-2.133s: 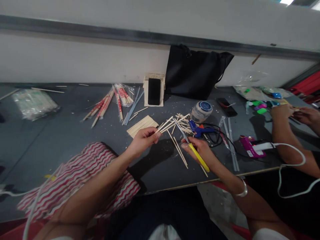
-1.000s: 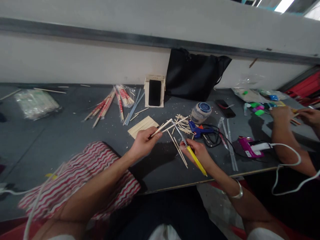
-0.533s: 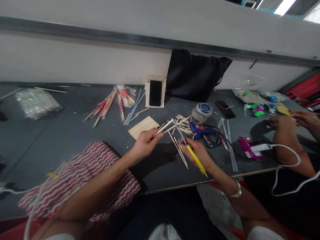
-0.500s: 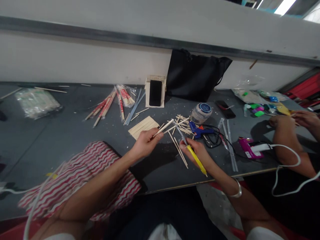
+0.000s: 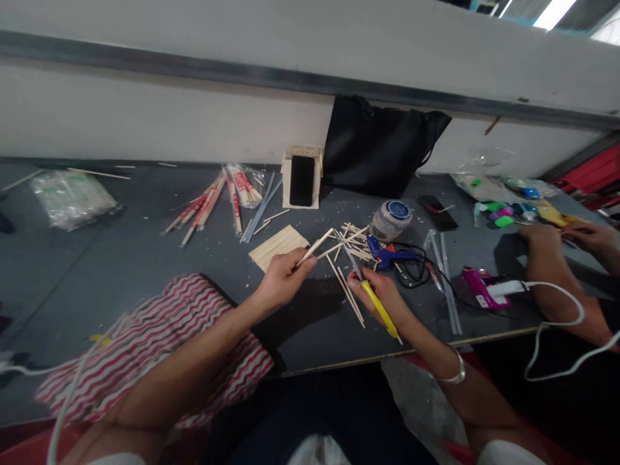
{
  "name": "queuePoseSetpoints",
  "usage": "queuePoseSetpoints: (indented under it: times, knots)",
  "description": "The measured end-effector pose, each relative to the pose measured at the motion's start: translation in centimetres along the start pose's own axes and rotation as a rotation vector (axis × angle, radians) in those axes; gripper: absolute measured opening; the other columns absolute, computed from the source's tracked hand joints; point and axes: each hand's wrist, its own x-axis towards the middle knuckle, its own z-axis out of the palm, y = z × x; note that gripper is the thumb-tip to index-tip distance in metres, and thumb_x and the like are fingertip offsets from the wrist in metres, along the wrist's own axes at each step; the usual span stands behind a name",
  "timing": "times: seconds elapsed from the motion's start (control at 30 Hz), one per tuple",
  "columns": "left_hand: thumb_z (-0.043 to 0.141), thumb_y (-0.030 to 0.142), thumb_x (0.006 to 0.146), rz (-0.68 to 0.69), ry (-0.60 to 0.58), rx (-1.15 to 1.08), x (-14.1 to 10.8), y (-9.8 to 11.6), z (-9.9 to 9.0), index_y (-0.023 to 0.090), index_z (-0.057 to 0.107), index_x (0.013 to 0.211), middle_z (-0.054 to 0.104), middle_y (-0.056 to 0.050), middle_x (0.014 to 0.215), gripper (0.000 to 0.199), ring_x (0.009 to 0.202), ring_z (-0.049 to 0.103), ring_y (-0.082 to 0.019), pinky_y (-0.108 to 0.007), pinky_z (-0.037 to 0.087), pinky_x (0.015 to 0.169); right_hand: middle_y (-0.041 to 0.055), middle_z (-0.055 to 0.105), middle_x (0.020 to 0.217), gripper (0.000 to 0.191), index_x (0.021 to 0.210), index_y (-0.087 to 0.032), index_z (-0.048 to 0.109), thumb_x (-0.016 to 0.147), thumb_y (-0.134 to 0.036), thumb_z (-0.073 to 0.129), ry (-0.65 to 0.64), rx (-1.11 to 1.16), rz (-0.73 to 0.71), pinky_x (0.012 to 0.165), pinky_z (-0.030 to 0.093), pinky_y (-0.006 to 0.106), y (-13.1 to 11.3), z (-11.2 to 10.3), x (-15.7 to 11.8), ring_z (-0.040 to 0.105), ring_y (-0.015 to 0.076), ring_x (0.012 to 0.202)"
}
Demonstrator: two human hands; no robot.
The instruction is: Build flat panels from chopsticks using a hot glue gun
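Between its fingertips my left hand (image 5: 283,278) pinches pale wooden sticks (image 5: 317,246), which point up to the right. My right hand (image 5: 380,296) is wrapped round a yellow craft knife (image 5: 378,307), its grey blade reaching up beside the tips of the sticks. A mat of joined sticks (image 5: 278,247) lies just beyond my left hand. Loose cut sticks (image 5: 356,240) are heaped past the blade, and two longer sticks (image 5: 349,290) lie between my hands. A blue glue gun (image 5: 387,253) rests beyond my right hand.
A lidded jar (image 5: 390,221), a phone on a stick stand (image 5: 301,181) and a black bag (image 5: 382,145) are at the back. Wrapped chopsticks (image 5: 203,210) lie left, striped cloth (image 5: 179,342) near my left forearm. Another person's hands (image 5: 547,242) work at the right.
My hands have barely moved; the tips of the held sticks and the blade have shifted slightly left. The other person's hands at the right have moved a little.
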Motion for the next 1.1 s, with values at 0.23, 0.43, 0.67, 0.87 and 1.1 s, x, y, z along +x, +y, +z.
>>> queuePoseSetpoints:
  times: [0.23,0.43,0.67,0.87,1.1]
  knots:
    - [0.051,0.038,0.089,-0.014,0.031,0.034,-0.1,-0.2,0.5,0.022,0.048,0.073,0.043,0.006,0.059,0.024,0.054,0.041,-0.011,-0.023,0.032,0.055,0.0025,0.069,0.07,0.031,0.08,-0.022,0.063,0.092,-0.05,0.058,0.023,-0.026,0.008,0.06,0.049,0.024,0.5,0.0,-0.1,0.064,0.0166,0.061]
    - [0.048,0.039,0.091,-0.007,-0.012,-0.038,0.0,-0.2,0.3,0.022,0.04,0.063,0.035,0.006,0.057,0.034,0.055,0.035,-0.01,-0.023,0.031,0.054,0.0033,0.071,0.075,0.027,0.085,-0.021,0.064,0.093,-0.046,0.055,0.002,-0.017,0.008,0.063,0.049,0.025,0.1,0.1,0.0,0.066,0.0169,0.063]
    - [0.049,0.046,0.089,-0.122,-0.087,-0.163,0.1,-0.1,0.3,0.021,0.049,0.066,0.041,0.005,0.057,0.034,0.055,0.036,-0.011,-0.024,0.03,0.052,0.0016,0.067,0.066,0.033,0.084,-0.02,0.065,0.095,-0.049,0.053,0.016,-0.072,-0.015,0.056,0.045,0.024,0.6,0.1,-0.2,0.061,0.0152,0.055]
    - [0.055,0.048,0.084,-0.203,0.049,-0.229,0.8,-0.7,-1.0,0.021,0.058,0.072,0.037,0.006,0.053,0.03,0.051,0.035,-0.011,-0.025,0.027,0.048,0.0018,0.073,0.071,0.03,0.108,-0.025,0.071,0.085,-0.045,0.071,-0.011,-0.433,0.073,0.057,0.045,0.027,1.2,-1.8,-0.4,0.068,0.0206,0.063]
    - [0.06,0.049,0.082,-0.208,0.073,-0.295,1.1,-0.6,-2.2,0.021,0.061,0.072,0.036,0.006,0.052,0.031,0.05,0.035,-0.011,-0.026,0.027,0.047,0.0036,0.078,0.087,0.036,0.116,-0.026,0.071,0.08,-0.03,0.072,-0.14,-0.72,0.086,0.061,0.049,0.028,4.1,-4.6,-2.1,0.072,0.0214,0.075]
